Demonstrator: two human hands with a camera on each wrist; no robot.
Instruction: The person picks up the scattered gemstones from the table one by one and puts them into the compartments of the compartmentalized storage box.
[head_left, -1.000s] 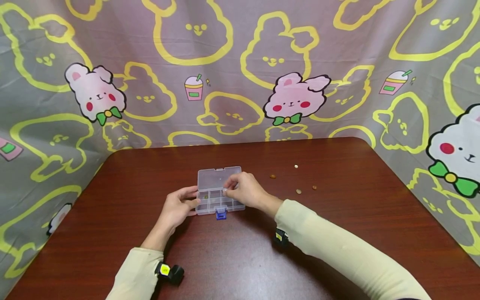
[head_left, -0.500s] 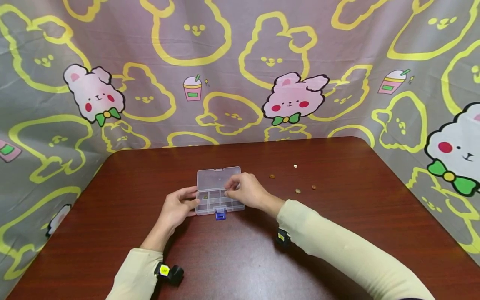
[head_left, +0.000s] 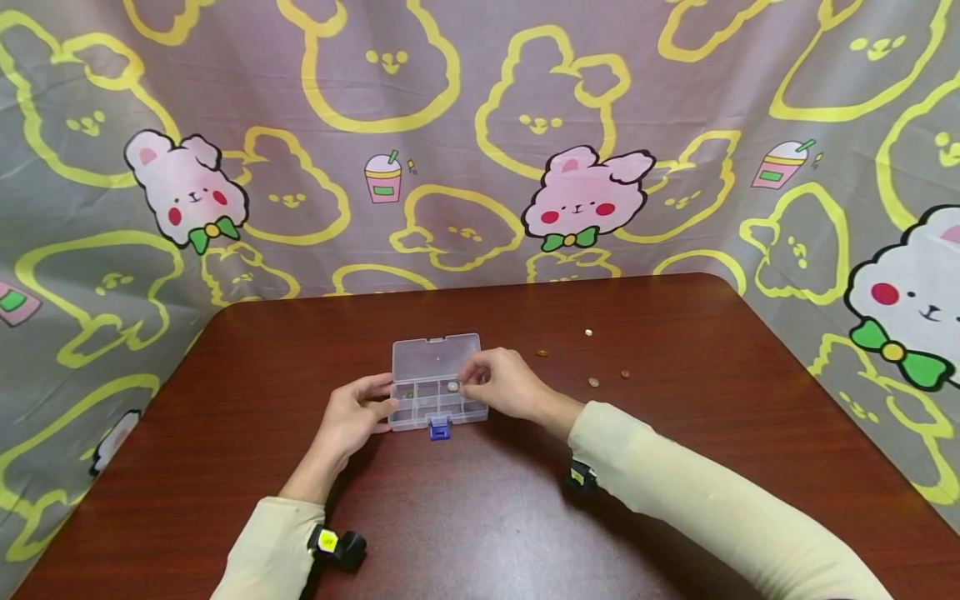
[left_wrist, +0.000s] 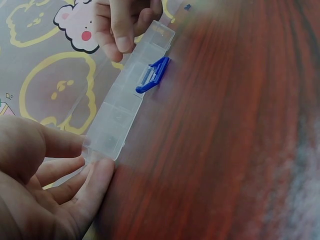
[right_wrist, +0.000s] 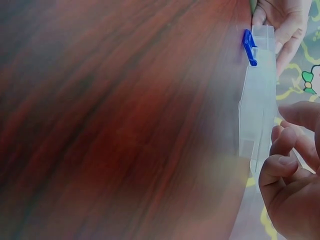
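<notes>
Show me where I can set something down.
Free: the tabletop between the sleeves, nearer than the blue latch; also left of the left hand. Crowded: the clear box, with the right hand at it, and right of that hand, where four small pieces lie.

From where I stand, one camera is up on the person's head, looking forward and down at most of the desk (head_left: 465,517) and the bunny cloth (head_left: 442,150) behind. A little camera (head_left: 351,550) on the left wrist peeks from close up past the left hand (head_left: 356,412); another small camera (head_left: 581,479) peeks past the right hand (head_left: 504,385). Both wrist pictures look tipped sideways. All three share the clear box (head_left: 423,362) and both hands
</notes>
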